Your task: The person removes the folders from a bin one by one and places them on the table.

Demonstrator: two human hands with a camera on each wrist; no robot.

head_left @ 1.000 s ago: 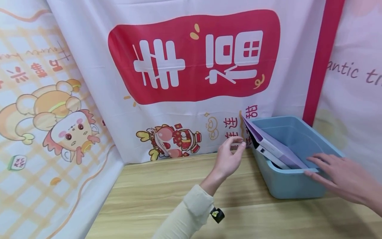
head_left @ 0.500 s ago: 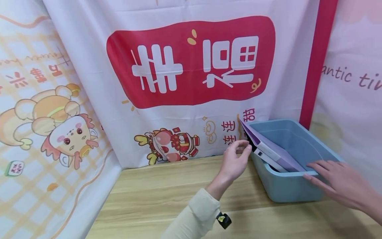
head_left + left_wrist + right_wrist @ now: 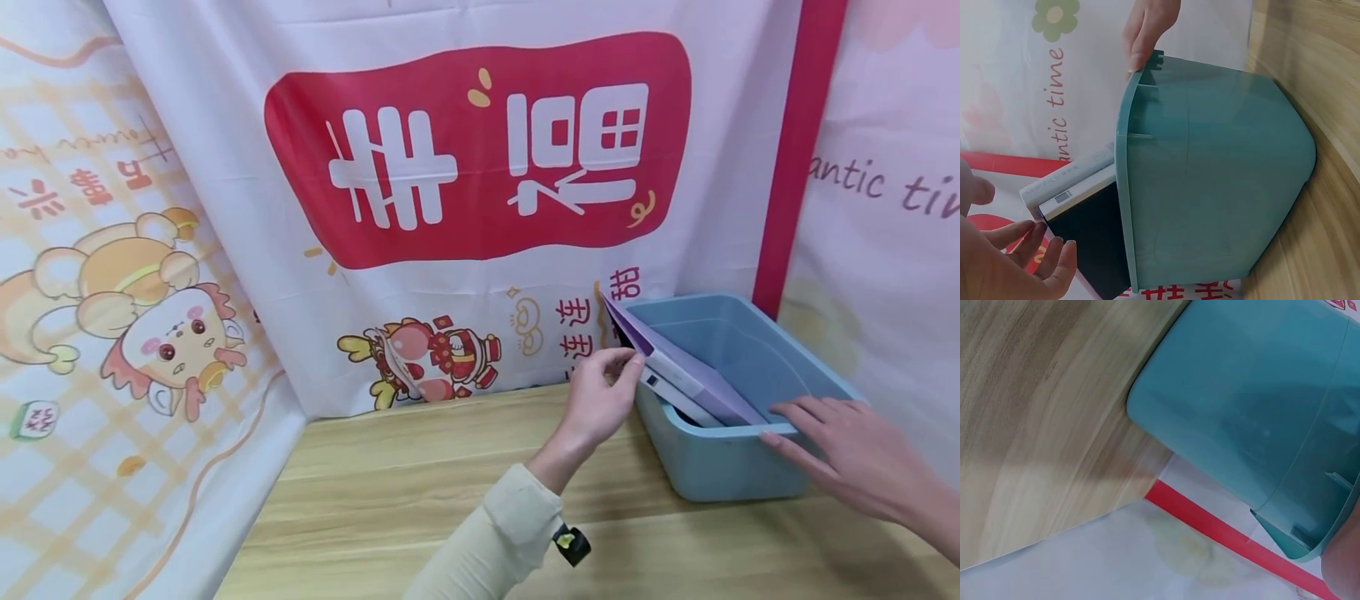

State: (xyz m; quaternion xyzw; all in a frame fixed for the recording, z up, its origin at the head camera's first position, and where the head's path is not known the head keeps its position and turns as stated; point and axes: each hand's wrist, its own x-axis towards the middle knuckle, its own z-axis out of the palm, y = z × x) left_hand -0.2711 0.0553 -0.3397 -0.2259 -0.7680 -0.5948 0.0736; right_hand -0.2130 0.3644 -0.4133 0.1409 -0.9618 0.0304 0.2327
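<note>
Your left hand pinched the stiff, light-looking purple folder's raised corner; your right hand lay flat-fingered on the bin rim

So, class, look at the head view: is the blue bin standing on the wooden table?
Yes: the blue bin stands on the wooden table, with the right hand resting on its front rim.
</note>
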